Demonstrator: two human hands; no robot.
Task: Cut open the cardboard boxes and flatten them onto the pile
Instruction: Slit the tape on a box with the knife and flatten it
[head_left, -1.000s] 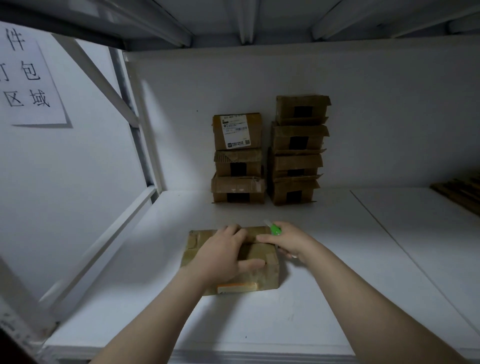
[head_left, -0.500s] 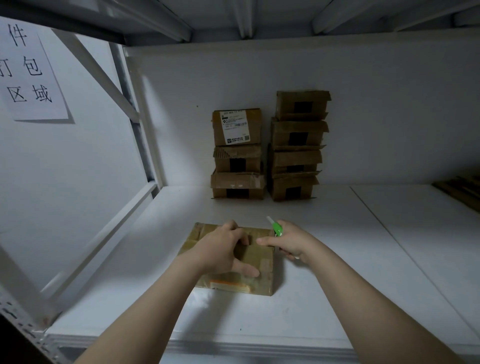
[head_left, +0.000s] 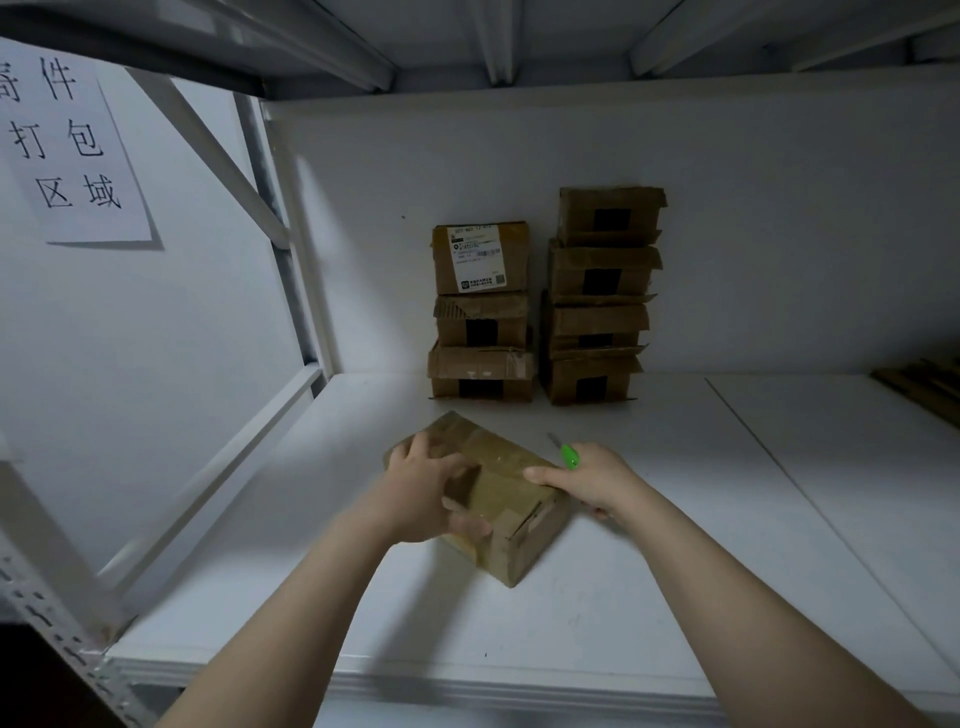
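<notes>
A taped brown cardboard box lies on the white shelf, turned with one corner toward me. My left hand grips its left side, fingers curled over the top and thumb on the near face. My right hand holds a green utility knife with its blade pointing up and away, and its thumb touches the box's right top edge. At the back wall stand two stacks of cardboard boxes, the left stack with a labelled box on top and the taller right stack.
A white frame post and diagonal brace close off the left side. A paper sign with characters hangs on the left wall. Flat brown cardboard lies at the far right of the shelf. A seam divides the shelf boards.
The box has been turned from square-on to corner-first and shifted right. My left hand moved round to its left side. My right hand stayed beside it with the knife.
</notes>
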